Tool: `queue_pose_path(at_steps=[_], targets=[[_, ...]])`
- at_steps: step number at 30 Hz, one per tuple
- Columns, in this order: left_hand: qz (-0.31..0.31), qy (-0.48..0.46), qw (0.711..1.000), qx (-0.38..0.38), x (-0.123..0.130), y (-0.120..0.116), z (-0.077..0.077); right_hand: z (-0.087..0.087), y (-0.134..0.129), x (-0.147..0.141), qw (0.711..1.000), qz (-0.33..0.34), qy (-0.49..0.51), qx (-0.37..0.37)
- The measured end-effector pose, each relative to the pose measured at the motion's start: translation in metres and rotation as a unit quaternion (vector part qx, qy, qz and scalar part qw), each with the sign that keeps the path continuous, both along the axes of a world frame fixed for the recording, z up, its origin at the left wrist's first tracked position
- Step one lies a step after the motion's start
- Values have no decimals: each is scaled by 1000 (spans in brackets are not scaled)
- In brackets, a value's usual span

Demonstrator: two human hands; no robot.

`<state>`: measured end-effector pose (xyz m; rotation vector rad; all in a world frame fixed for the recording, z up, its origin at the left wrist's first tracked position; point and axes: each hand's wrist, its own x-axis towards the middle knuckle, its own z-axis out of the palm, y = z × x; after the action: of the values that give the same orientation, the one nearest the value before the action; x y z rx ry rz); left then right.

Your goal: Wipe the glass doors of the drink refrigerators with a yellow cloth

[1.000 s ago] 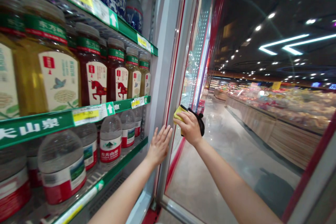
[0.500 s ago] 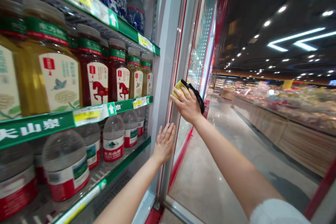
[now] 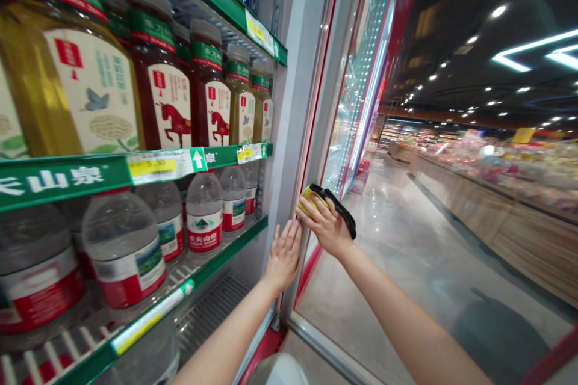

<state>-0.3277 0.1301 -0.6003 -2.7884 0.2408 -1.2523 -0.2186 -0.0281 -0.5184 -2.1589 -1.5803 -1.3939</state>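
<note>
My right hand (image 3: 329, 230) presses a folded yellow cloth with black edging (image 3: 344, 214) against the hinge-side edge of the glass door (image 3: 334, 353). Its fingers lie over the yellow side, while the black part sticks out behind the knuckles. Just left of it and slightly lower, my left hand (image 3: 283, 255) rests flat near the fridge's grey side frame (image 3: 293, 72), fingers stretched out and holding nothing. A thin red strip runs up the gap between frame and door, close to both hands.
Left of my arms, fridge shelves hold tea bottles (image 3: 169, 105) above water bottles (image 3: 205, 213). Green shelf edges (image 3: 244, 225) carry price labels. Beyond the glass are a shiny floor (image 3: 392, 240) and a long wood-sided display counter (image 3: 478, 222).
My right hand has slid down along the door edge with the cloth, closer to my left hand. The view has tilted downward, showing more of the fridge bottom. My left hand stays by the frame.
</note>
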Motion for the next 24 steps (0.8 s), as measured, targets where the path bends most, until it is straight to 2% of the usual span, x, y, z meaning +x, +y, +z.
queue_pose_path(at_steps=[5, 8, 10, 12, 15, 19, 21, 24], targets=[[20, 12, 1000, -1, -10, 3, -22, -36, 0, -9, 1000, 9, -18, 2], [16, 21, 1000, 5, -16, 4, -31, -50, -7, -16, 999, 16, -27, 6], [5, 27, 1000, 14, -19, 5, -31, -54, -18, -20, 999, 19, -38, -1], [-14, 31, 999, 26, -21, 5, -27, -51, -31, -22, 998, 15, -55, -11], [-31, 23, 999, 26, -18, 3, -14, -29, -45, -20, 997, -17, -76, 15], [-24, 3, 1000, -3, -8, -6, 3, 5, -26, -11, 988, -67, -70, 119], [-17, -5, 1000, -21, -4, -11, 7, 7, -12, -10, 984, -83, -52, 148], [-11, -14, 999, -38, -2, -14, 9, -11, -6, -12, 989, -85, -39, 118]])
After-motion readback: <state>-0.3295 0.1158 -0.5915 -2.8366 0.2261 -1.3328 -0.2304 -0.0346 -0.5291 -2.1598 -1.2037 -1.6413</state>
